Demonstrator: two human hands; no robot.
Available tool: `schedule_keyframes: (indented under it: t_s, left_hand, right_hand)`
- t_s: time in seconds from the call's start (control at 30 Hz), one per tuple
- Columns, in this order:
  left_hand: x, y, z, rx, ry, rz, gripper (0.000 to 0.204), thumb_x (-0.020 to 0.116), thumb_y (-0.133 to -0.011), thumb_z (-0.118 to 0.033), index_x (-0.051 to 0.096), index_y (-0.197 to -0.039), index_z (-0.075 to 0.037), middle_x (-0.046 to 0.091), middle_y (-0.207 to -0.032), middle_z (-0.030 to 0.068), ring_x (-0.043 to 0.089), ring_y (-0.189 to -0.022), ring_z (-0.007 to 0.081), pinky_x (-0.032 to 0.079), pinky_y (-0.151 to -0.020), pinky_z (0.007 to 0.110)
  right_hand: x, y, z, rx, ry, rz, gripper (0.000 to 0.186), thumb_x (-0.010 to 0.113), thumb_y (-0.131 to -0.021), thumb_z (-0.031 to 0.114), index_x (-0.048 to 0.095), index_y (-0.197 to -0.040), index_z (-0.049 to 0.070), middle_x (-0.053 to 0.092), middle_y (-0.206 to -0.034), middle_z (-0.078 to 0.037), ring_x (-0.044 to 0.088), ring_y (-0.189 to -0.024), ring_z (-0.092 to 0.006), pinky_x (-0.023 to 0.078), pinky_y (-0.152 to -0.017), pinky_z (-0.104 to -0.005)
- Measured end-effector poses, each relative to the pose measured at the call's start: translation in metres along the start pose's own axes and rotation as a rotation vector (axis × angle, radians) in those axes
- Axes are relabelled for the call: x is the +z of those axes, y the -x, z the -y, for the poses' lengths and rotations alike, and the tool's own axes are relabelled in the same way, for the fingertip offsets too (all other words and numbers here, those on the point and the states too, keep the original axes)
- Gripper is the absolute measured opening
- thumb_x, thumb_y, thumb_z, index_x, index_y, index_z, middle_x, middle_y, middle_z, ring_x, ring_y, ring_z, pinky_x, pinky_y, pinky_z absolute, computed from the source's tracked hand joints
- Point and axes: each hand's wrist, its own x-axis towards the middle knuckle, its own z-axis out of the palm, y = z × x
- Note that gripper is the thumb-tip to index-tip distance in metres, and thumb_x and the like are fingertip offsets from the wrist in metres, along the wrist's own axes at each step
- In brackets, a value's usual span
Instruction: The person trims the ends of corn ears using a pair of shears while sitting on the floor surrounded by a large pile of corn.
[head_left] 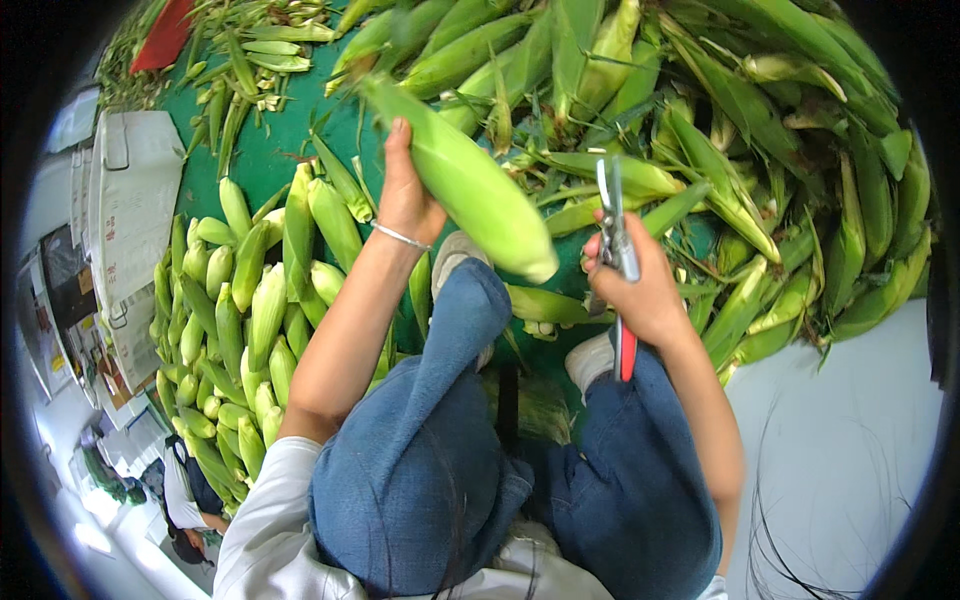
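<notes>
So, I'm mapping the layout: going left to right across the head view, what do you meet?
White cardboard boxes → heap of trimmed pale-green corn ears → left hand → green husked corn cob it holds → right hand with red-handled shears → pile of untrimmed leafy corn.

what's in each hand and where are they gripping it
Left hand grips a green husked corn ear near its upper end; right hand holds red-handled metal shears by the handles.

heaped untrimmed corn (760, 150) blocks the upper right, trimmed ears (250, 310) crowd the left, leaving only a bare green mat (270, 150) strip open between them at upper left.
</notes>
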Motion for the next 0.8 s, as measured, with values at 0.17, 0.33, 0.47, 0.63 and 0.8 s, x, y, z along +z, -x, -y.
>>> schedule_keyframes:
  t_s: [0.17,0.33,0.47,0.63,0.8]
  left_hand:
    - [0.017,0.004,0.0,0.22,-0.812,0.251,0.041,0.053,-0.089,-0.037,0.052,-0.11,-0.003,0.06,-0.09,0.0073,0.059,-0.078,0.0146,0.048,-0.069,0.028]
    - [0.03,0.013,0.0,0.435,-1.348,0.56,0.047,0.066,-0.079,-0.04,0.057,-0.105,-0.002,0.062,-0.087,0.0136,0.059,-0.08,0.0235,0.048,-0.074,0.033]
    - [0.017,-0.001,-0.013,0.455,-1.57,0.766,0.049,0.063,-0.082,-0.037,0.053,-0.112,0.001,0.059,-0.09,0.0142,0.057,-0.083,0.0223,0.045,-0.075,0.029]
    - [0.017,-0.002,-0.013,-0.128,-0.876,0.612,0.042,0.053,-0.085,-0.036,0.052,-0.109,-0.001,0.059,-0.096,0.0101,0.058,-0.087,0.0198,0.045,-0.082,0.03]
    - [0.02,-0.004,0.013,-0.373,-0.527,0.803,0.037,0.041,-0.091,-0.031,0.046,-0.11,-0.001,0.06,-0.099,0.0119,0.06,-0.086,0.0182,0.047,-0.079,0.03]
  right_hand:
    - [0.01,-0.006,0.042,-0.312,0.509,-0.005,0.056,0.058,-0.066,0.012,0.043,-0.117,-0.006,0.052,-0.106,-0.025,0.051,-0.099,-0.0401,0.041,-0.089,-0.0431]
    - [-0.002,-0.018,0.035,-0.434,0.656,-0.021,0.052,0.058,-0.066,0.01,0.044,-0.114,-0.004,0.056,-0.095,-0.023,0.055,-0.088,-0.0386,0.045,-0.079,-0.0428]
    - [-0.006,-0.012,0.03,-0.245,0.439,-0.004,0.041,0.058,-0.069,0.01,0.048,-0.107,0.0,0.059,-0.071,-0.012,0.06,-0.065,-0.0293,0.048,-0.062,-0.0361]
    - [-0.018,0.002,0.03,-0.094,0.262,0.084,0.048,0.059,-0.068,0.012,0.048,-0.114,0.002,0.059,-0.083,-0.011,0.058,-0.074,-0.0212,0.047,-0.069,-0.0318]
    - [0.005,-0.008,0.018,-0.345,0.106,0.13,0.05,0.058,-0.069,0.009,0.045,-0.117,0.001,0.058,-0.087,-0.007,0.056,-0.077,-0.0181,0.046,-0.072,-0.0287]
